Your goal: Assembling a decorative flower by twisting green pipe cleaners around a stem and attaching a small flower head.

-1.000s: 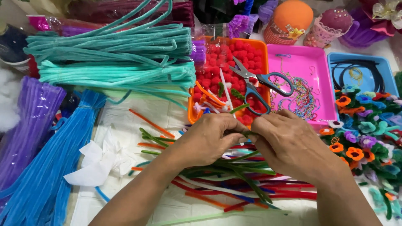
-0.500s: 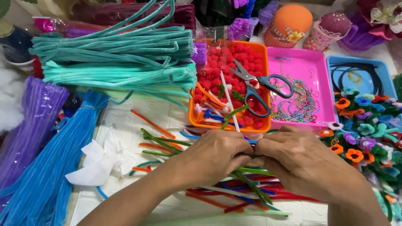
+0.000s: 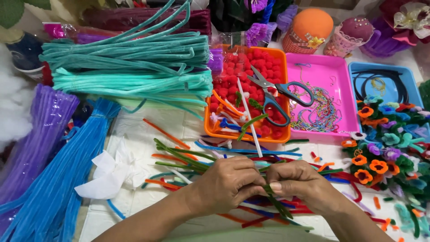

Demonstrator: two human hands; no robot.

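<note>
My left hand (image 3: pixel 226 184) and my right hand (image 3: pixel 299 181) meet low in the middle of the view, fingers pinched together around a bunch of green pipe cleaners (image 3: pixel 179 157). The green stems stick out to the left of my left hand, and a short green end hangs below between the hands. Loose cut pipe cleaners (image 3: pixel 251 151) in red, blue, orange and green lie scattered under and around both hands. How the stems are joined inside my fingers is hidden.
An orange tray (image 3: pixel 210 117) of red pompoms carries scissors (image 3: pixel 274 94). Beside it sit a pink tray (image 3: pixel 340 76) with beads and a blue tray (image 3: pixel 414 87). Teal pipe cleaner bundles (image 3: pixel 130 67), blue ones (image 3: pixel 58 183) and purple ones (image 3: pixel 31 134) lie left. Pipe cleaner flowers (image 3: pixel 389 148) right.
Both hands have drifted down toward me with the green stems, staying pinched together. The view has shifted slightly.
</note>
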